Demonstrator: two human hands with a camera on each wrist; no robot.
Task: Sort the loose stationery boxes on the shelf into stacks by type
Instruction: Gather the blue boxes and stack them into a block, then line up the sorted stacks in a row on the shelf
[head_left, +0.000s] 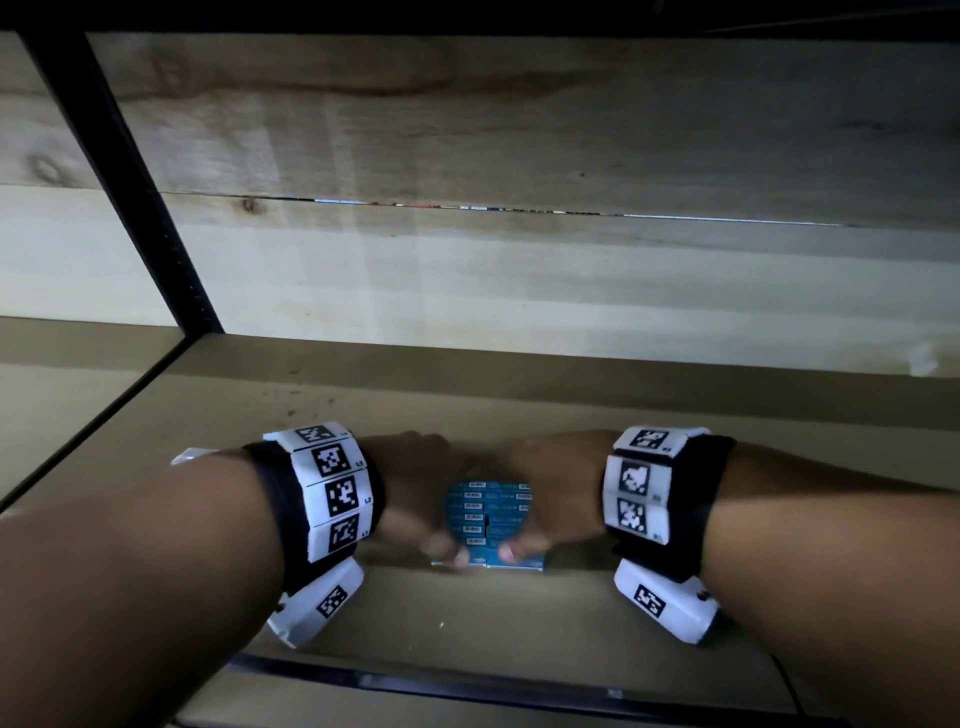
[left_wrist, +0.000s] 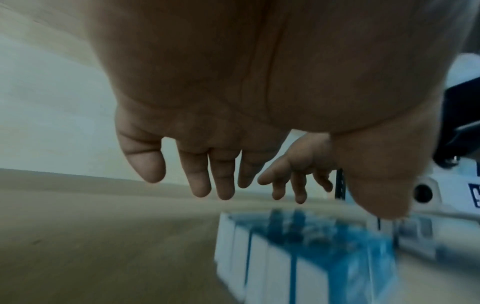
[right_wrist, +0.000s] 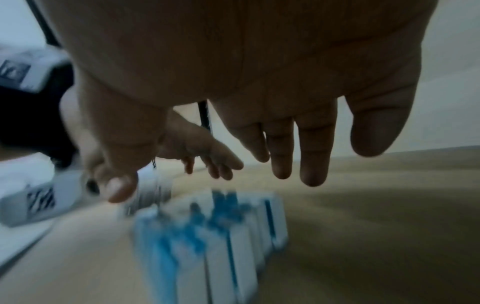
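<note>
The left hand (head_left: 415, 486) and the right hand (head_left: 558, 488) hang side by side over one block of blue-and-white boxes (head_left: 488, 519), palms down. From each wrist view the fingers (left_wrist: 200, 176) point straight and slightly spread, with air between their tips and the box tops — neither hand grips anything. In the head view the thumbs reach toward the near face of the block and look close to it, but whether they touch is blurred and cannot be told.

The boxes stand on edge, packed face to face in two short rows, barcoded tops upward. The block sits near the front edge of the shelf board (head_left: 675, 415), about midway along the stretch of it in view; its longer run goes from the front edge toward the back. The hands flank it, left hand over its left side, right hand over its right, so the block lies directly below and between the palms, equally near to both.

That symmetry is what the next move seems to turn on: a squeeze from both sides, across the short axis, would hold the rows together, whereas a one-handed lift would likely let the thin boxes fan apart.

Around them, the black frame post (head_left: 130, 176) rises at the left back corner, and pale wooden planks (head_left: 519, 130) close the rear. Both wrists carry white marker bands (head_left: 332, 493).
</note>
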